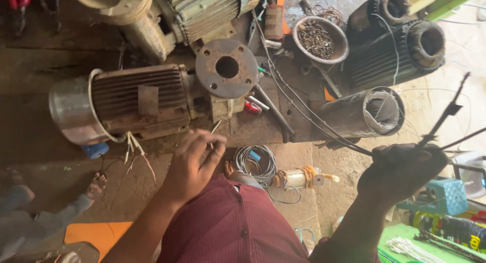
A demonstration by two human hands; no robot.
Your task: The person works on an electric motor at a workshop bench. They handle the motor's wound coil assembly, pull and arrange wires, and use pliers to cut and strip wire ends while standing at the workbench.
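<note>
Worktop (30, 66) is crowded: rusty ribbed electric motor with a round flange plate (152, 98) sits at the near edge, grey cylindrical stator sleeve (364, 114) overhangs the edge to the right, metal bowl of rusty small parts (320, 39) and two black ribbed motor housings (400, 45) behind. Little free surface. Open room is only below the edge, over the concrete floor (152, 187), where a coil of grey wire (255, 164) lies.

Right hand (402, 169) is fisted on a bundle of thin dark wires (440, 121); strands run up-right past it and back left to the worktop. Left hand (195, 164) is open, fingers loosely curled, empty, just below the motor, well apart from the bundle.
</note>
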